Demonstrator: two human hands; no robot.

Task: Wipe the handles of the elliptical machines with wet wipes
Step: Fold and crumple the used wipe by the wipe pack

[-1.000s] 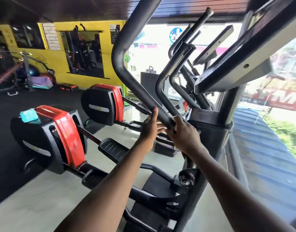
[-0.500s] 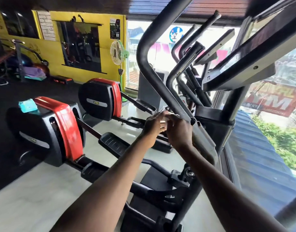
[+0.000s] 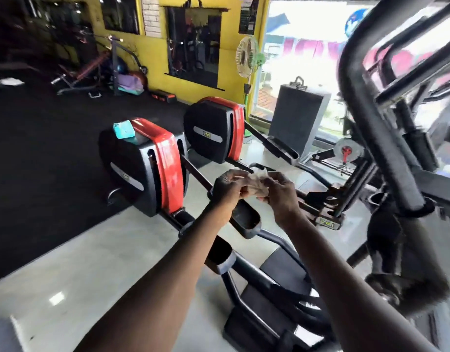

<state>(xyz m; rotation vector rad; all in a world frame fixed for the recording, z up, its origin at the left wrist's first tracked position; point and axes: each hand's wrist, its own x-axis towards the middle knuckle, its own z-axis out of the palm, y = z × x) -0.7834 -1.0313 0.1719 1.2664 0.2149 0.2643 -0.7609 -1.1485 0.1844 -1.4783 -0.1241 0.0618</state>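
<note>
Between my hands — left hand (image 3: 227, 190) and right hand (image 3: 278, 195) both pinching it — sits the crumpled wipe (image 3: 257, 185). I'd say I'm refolding it; next, reach right for the handle (image 3: 386, 158).

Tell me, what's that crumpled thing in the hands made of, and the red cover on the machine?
The wipe, held by the left hand and right hand, looks like thin, soft cloth or paper: whitish, crumpled, slightly see-through. The red cover looks like hard glossy plastic, since light reflects off its smooth curve; painted metal is possible.
</note>
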